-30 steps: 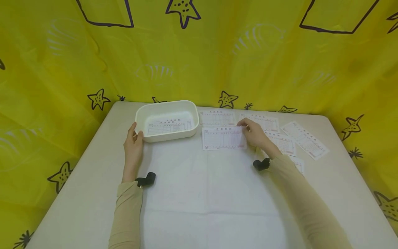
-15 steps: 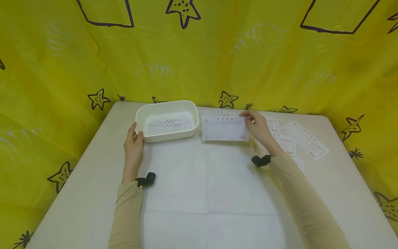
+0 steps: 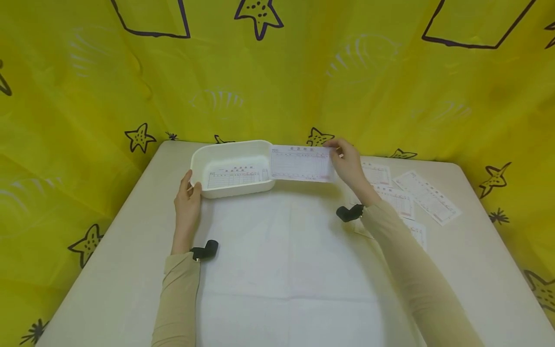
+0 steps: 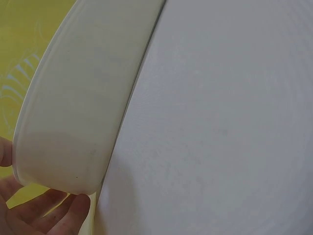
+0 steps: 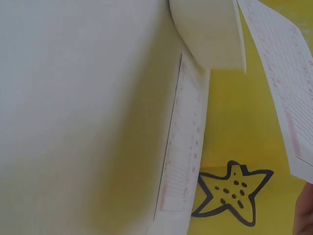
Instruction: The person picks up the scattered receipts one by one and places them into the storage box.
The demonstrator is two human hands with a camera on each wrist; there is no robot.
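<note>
My left hand (image 3: 186,209) holds the near left end of a white plastic bin (image 3: 236,192). In the left wrist view, fingers (image 4: 73,215) curl against the end of the bin's wall. Printed paper forms lie inside it. My right hand (image 3: 348,164) pinches a white receipt slip (image 3: 300,165) by its right end, raised above the table. In the head view, the slip's left edge overlaps the bin's right rim. From the right wrist, the slip (image 5: 281,73) hangs tilted, apart from another slip (image 5: 183,152) lying flat on the table beside the bin.
Several more slips lie loosely spread at the table's right, one tilted slip (image 3: 427,196) outermost. Some are partly hidden by the right forearm. A yellow patterned curtain (image 3: 277,72) hangs right behind the far edge of the white-covered table (image 3: 282,270).
The right hand has lifted the slip off the table and carried it up and left to the bin's right rim. The left hand and the bin have stayed in place.
</note>
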